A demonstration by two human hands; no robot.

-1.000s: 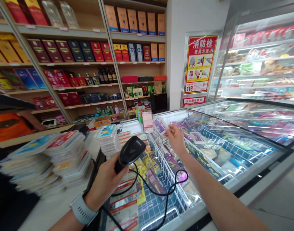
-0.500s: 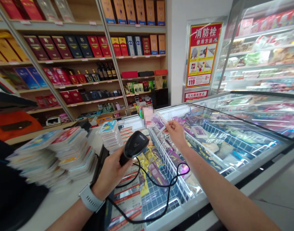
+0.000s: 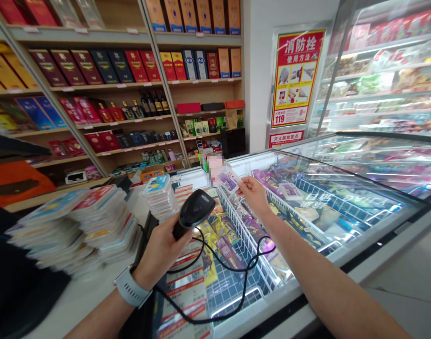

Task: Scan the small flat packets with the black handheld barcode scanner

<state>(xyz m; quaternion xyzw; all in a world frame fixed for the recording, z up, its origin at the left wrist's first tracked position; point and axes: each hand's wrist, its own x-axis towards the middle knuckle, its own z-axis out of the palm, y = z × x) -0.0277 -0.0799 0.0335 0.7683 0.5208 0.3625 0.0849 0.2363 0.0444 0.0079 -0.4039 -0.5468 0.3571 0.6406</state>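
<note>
Left hand (image 3: 161,253) grips a barcode scanner (image 3: 194,210); right hand (image 3: 254,196) pinches a packet (image 3: 229,182) above a freezer basket (image 3: 244,234) of snacks (image 3: 222,249).

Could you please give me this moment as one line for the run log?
left hand: barcode scanner | right hand: small printed packet | above: chest freezer

Wooden store shelves (image 3: 201,81), white wall (image 3: 257,70), lit chiller (image 3: 385,96)

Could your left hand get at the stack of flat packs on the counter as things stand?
Probably yes: the left hand sits close to the stack of flat packs, nothing between, but it grips a corded barcode scanner it would likely set down first.
</note>
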